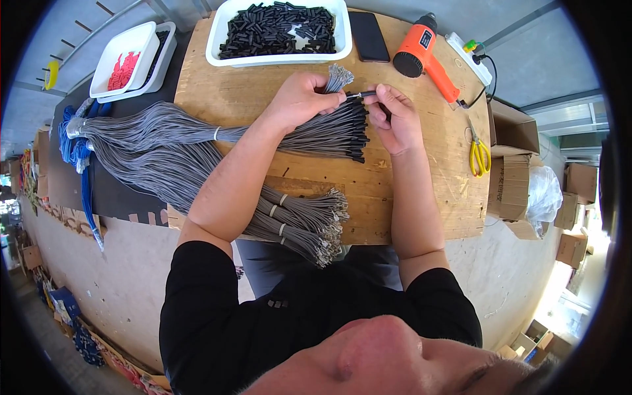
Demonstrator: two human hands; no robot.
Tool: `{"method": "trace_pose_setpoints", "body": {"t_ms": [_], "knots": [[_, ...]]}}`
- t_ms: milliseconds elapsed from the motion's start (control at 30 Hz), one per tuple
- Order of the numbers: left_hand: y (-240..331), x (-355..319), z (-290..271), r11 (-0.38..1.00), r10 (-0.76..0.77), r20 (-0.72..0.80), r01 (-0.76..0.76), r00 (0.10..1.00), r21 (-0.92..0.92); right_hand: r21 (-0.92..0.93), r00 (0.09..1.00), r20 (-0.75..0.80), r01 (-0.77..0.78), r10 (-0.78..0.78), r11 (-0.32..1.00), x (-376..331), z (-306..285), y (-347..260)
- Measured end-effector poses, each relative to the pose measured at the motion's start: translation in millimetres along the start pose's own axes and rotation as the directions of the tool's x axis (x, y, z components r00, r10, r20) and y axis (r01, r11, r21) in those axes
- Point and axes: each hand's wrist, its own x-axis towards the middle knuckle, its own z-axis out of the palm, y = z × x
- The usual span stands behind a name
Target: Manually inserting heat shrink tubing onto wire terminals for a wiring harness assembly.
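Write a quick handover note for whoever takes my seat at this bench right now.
Left hand: holds a small bunch of grey wires, bare ends up.
Right hand: pinches a black sleeve at one wire's tip.
Done: the sleeved bundle lies under the hands.
Left: unsleeved bundles at the board's near edge.
Spare sleeves are in the white tray; the heat gun and scissors lie to the right.

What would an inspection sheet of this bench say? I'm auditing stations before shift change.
Surface: wooden board, worn, on a pale table.
Job's things: grey wire bundle with black-sleeved ends; single wire pinched between both hands.
Clutter: white tray of black sleeves, phone, orange heat gun, yellow scissors.
Hands: left hand grips loose wire ends; right hand holds a sleeve.
Cables: blue bundle hangs over the edge.
Surroundings: cardboard boxes.
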Motion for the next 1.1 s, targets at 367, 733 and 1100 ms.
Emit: {"method": "trace_pose_setpoints", "body": {"t_ms": [367, 733, 1100], "knots": [[5, -2, -1, 0.998, -0.038, 0.049, 0.035, 0.998, 0.051, 0.000, 0.996, 0.066, -0.066, 0.066, 0.998, -2, 5, 1], [6, -2, 0, 1.000, -0.026, 0.068, 0.026, 0.997, -0.011, 0.036, 0.998, 0.051, -0.049, 0.047, 0.998, 1, -1, 0], [7, -2, 4, 0.997, -0.057, 0.041, 0.058, 0.998, -0.046, -0.129, 0.991, -0.040, 0.120, -0.126, 0.984, -1, 5, 1]]}}
